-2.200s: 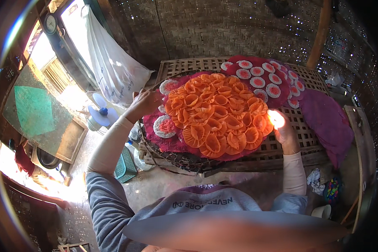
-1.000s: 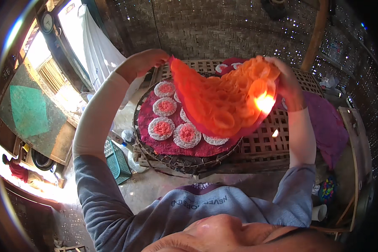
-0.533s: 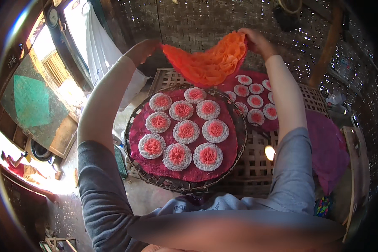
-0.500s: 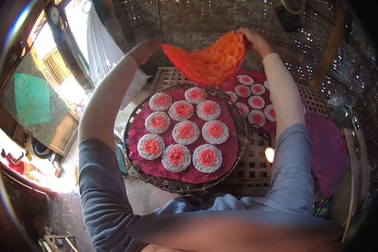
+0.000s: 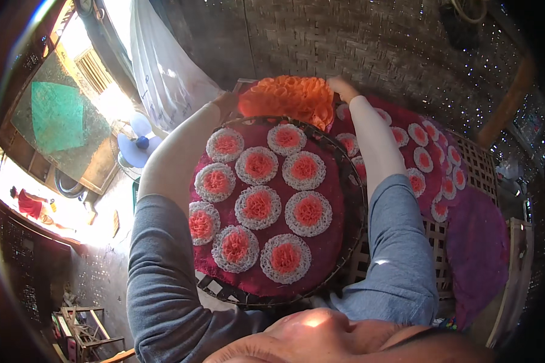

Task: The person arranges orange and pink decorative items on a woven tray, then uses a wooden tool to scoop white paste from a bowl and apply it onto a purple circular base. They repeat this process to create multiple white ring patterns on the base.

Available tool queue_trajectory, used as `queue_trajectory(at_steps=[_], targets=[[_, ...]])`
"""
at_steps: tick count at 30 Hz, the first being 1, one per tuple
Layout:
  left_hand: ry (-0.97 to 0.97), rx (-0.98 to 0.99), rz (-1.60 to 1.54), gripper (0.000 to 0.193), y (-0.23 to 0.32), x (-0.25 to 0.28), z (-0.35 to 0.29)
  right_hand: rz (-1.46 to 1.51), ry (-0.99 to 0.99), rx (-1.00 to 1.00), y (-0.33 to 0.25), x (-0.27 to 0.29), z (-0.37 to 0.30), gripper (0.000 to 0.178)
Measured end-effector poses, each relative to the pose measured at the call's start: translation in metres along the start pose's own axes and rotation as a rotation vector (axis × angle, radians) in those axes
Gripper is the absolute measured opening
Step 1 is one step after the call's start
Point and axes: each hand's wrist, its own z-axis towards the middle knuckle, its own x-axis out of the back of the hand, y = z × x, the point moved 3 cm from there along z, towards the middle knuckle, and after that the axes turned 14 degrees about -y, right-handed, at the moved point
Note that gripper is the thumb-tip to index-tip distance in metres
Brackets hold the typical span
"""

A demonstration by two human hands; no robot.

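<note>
Beyond the round woven tray [image 5: 356,242], an orange ruffled cloth [image 5: 287,100] with a red edge is stretched between my hands. My left hand [image 5: 226,103] is closed on its left edge, the fingertips partly hidden. At its upper right corner, my right hand [image 5: 344,89] is closed on it too. A dark red cloth [image 5: 336,254] lines the tray near me. Several round white lacy discs [image 5: 258,207] with pink strand centres lie on it in loose rows. My left forearm covers the tray's left side.
Right of my right arm, more pink-and-white discs [image 5: 422,159] lie on a red cloth over a slatted bamboo rack [image 5: 475,160]. A purple cloth [image 5: 475,242] hangs off the rack. At left are a fan [image 5: 140,142], a white hanging sheet [image 5: 166,72] and a distant person [image 5: 30,206] outside.
Both hands have lowered the orange cloth from the air to just behind the tray's far rim. The view has shifted, bringing the fan and more discs at right into sight.
</note>
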Motion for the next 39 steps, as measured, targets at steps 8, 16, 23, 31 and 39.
queue_trajectory(at_steps=[8, 16, 23, 31, 39], targets=[[0.354, 0.536, -0.114, 0.05, -0.029, -0.009, -0.071, -0.545, 0.172, -0.048, -0.007, 0.004, -0.058, 0.03], [0.506, 0.19, -0.461, 0.044, -0.055, -0.008, -0.256, -0.548, 0.164, 0.341, -0.092, 0.019, -0.21, 0.028], [0.664, 0.099, -0.472, 0.039, -0.004, -0.102, -0.379, -0.692, 0.035, 0.353, -0.098, -0.062, -0.344, 0.028], [0.607, 0.095, -0.585, 0.034, 0.028, -0.126, -0.395, -0.955, 0.224, 0.102, -0.1, -0.096, -0.353, 0.027], [0.649, 0.114, -0.496, 0.034, 0.008, -0.122, -0.332, -0.744, 0.24, -0.14, -0.091, -0.093, -0.318, 0.025]])
